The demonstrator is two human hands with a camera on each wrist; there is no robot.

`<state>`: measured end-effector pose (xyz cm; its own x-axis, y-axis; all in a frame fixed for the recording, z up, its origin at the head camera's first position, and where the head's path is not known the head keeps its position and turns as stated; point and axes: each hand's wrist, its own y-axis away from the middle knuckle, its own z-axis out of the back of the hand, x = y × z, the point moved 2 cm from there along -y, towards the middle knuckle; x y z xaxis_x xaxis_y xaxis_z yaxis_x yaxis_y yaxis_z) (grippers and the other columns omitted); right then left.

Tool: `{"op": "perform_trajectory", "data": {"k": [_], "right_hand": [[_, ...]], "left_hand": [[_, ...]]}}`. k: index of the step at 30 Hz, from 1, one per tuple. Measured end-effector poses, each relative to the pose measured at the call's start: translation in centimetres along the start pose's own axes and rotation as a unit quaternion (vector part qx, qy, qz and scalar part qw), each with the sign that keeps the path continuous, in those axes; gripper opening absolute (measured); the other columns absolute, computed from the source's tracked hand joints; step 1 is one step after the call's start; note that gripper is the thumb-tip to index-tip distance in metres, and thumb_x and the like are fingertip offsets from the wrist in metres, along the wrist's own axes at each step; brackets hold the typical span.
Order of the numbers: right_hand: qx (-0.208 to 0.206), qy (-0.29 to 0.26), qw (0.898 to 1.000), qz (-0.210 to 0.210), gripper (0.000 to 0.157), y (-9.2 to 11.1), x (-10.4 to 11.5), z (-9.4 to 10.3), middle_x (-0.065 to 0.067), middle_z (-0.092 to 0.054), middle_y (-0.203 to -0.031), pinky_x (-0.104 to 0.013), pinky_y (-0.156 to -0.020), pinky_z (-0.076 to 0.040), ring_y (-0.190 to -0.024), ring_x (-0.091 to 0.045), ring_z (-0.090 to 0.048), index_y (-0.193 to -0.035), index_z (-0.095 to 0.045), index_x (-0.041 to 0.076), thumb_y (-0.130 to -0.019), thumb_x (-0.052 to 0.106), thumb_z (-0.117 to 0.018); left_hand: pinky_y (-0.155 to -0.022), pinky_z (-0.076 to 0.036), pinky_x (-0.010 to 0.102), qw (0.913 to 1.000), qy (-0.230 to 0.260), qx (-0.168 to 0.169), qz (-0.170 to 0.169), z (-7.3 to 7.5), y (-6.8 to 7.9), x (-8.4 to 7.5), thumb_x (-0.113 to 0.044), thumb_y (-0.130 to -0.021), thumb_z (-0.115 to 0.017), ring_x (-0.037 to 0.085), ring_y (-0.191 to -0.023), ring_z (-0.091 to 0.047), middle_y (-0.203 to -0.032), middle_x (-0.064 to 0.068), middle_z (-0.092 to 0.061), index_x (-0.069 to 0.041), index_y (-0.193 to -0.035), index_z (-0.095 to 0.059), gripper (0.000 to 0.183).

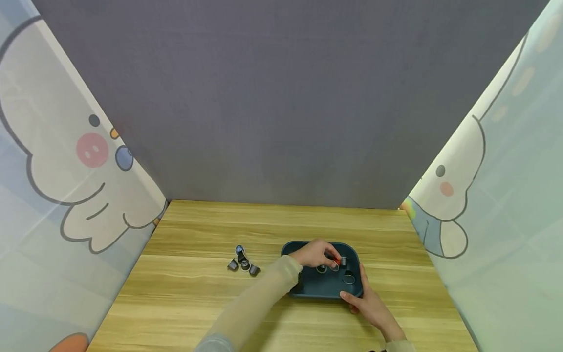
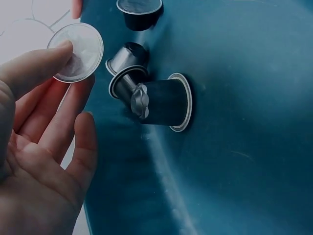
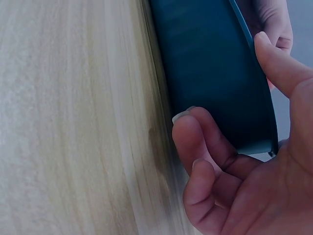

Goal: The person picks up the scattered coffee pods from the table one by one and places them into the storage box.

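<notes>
My left hand (image 1: pixel 313 253) is over the dark blue tray (image 1: pixel 314 292), pinching a red coffee capsule (image 1: pixel 336 262). In the left wrist view, the thumb lies on the round pale lid of this capsule (image 2: pixel 90 49), with fingers behind it; its body is mostly hidden. Several dark capsules lie in the tray, one on its side (image 2: pixel 164 103) and another with its lid up (image 2: pixel 140 6). At the tray's near right corner, my right hand (image 1: pixel 369 302) grips the wall. Its thumb is at the rim and its other fingers bend against the outer side, as the right wrist view shows.
Left of the tray, a small group of capsules lies on the wooden table (image 1: pixel 198 288), among them a grey one (image 1: pixel 232 265) and a blue-topped one (image 1: pixel 239 250). A grey panel (image 1: pixel 281 107) stands behind the table, with cartoon-printed sheets on both sides.
</notes>
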<state>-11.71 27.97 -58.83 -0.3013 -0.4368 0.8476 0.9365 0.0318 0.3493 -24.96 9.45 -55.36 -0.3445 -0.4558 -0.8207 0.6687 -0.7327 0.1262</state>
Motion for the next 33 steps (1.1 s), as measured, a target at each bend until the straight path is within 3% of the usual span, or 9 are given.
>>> {"op": "perform_trajectory", "data": {"k": [7,13,33], "right_hand": [[0.002,-0.006,1.0,0.001,0.111,0.0,0.0,0.0,-0.01,-0.059,-0.07,-0.033,-0.06,-0.048,-0.062,-0.024,-0.057,-0.159,0.014,0.024,-0.092,0.032,-0.074],[0.003,-0.01,1.0,0.004,0.111,0.0,0.0,0.1,-0.009,-0.059,-0.07,-0.033,-0.061,-0.049,-0.062,-0.024,-0.058,-0.159,0.016,0.025,-0.093,0.033,-0.073],[0.003,-0.008,1.0,0.003,0.111,0.1,0.0,0.0,-0.012,-0.063,-0.08,-0.034,-0.062,-0.051,-0.065,-0.024,-0.061,-0.159,0.015,0.027,-0.093,0.032,-0.073]], "left_hand": [[-0.064,-0.052,0.023,0.9997,-0.005,0.01,0.022,-0.3,-0.4,0.1,-0.019,-0.087,-0.079,0.0,-0.092,-0.062,-0.107,-0.014,-0.068,-0.018,-0.111,-0.077,0.024],[-0.06,-0.052,0.023,0.9996,-0.013,0.019,0.016,-0.5,-0.7,0.4,-0.017,-0.087,-0.079,-0.001,-0.089,-0.061,-0.111,-0.012,-0.068,-0.016,-0.111,-0.077,0.025],[-0.066,-0.054,0.022,0.9992,0.014,0.025,0.029,-0.9,-1.0,1.1,-0.01,-0.085,-0.08,0.0,-0.086,-0.064,-0.101,-0.01,-0.072,-0.013,-0.109,-0.077,0.025]]}}
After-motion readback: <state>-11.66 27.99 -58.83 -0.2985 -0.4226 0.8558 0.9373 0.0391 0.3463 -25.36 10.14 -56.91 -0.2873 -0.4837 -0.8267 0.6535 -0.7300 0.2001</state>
